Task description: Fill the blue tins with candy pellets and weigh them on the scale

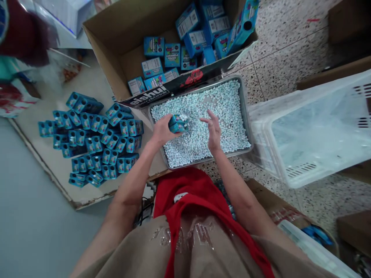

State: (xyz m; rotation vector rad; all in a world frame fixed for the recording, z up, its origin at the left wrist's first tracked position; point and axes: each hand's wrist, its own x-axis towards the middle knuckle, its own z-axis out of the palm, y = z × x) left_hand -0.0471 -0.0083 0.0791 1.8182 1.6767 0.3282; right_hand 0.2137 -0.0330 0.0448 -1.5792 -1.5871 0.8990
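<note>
My left hand (162, 131) is closed around a small blue box (177, 124), held over the left part of a metal tray (245, 112) filled with small pale blue-white candies (223, 112). The box touches or dips into the candies. My right hand (213, 129) hovers over the middle of the tray with its fingers spread and slightly curled, touching the candies.
A large cardboard carton (116, 50) behind the tray holds several flat blue boxes (174, 54). Several filled blue boxes (95, 139) lie stacked on a cardboard sheet at left. A white plastic crate (313, 131) stands at right. Another person's dark sleeve (26, 34) shows top left.
</note>
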